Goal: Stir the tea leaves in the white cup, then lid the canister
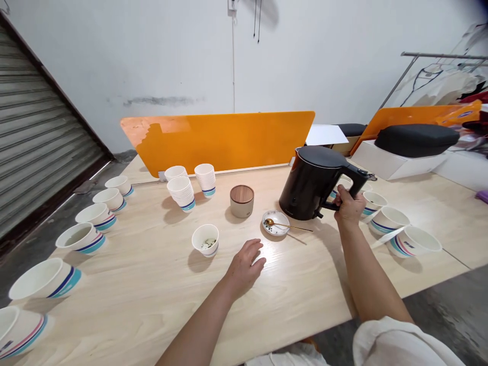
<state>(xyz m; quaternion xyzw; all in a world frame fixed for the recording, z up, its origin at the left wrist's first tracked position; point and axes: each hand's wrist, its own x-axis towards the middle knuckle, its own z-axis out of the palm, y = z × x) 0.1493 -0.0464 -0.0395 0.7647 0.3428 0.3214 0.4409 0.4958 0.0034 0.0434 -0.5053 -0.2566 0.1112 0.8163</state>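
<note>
My right hand (pixel 348 204) is closed around the handle of a black electric kettle (pixel 310 183), which is roughly upright at the right of the table; whether its base touches the wood I cannot tell. Over the middle of the table, my left hand (pixel 246 267) holds nothing, its fingers apart and slightly curled. A paper cup (pixel 206 240) with dark tea leaves at its bottom stands left of that hand. Beyond the fingers lies a small white dish (pixel 275 231) with a gold spoon (pixel 287 224) and dark bits. A grey canister (pixel 242 206) with a wooden lid stands behind.
Stacks of paper cups (pixel 181 192) stand at the back left. Several single cups (pixel 91 217) line the left edge, one with liquid inside. More paper cups (pixel 414 241) stand right of the kettle. An orange divider (pixel 221 140) borders the table's back.
</note>
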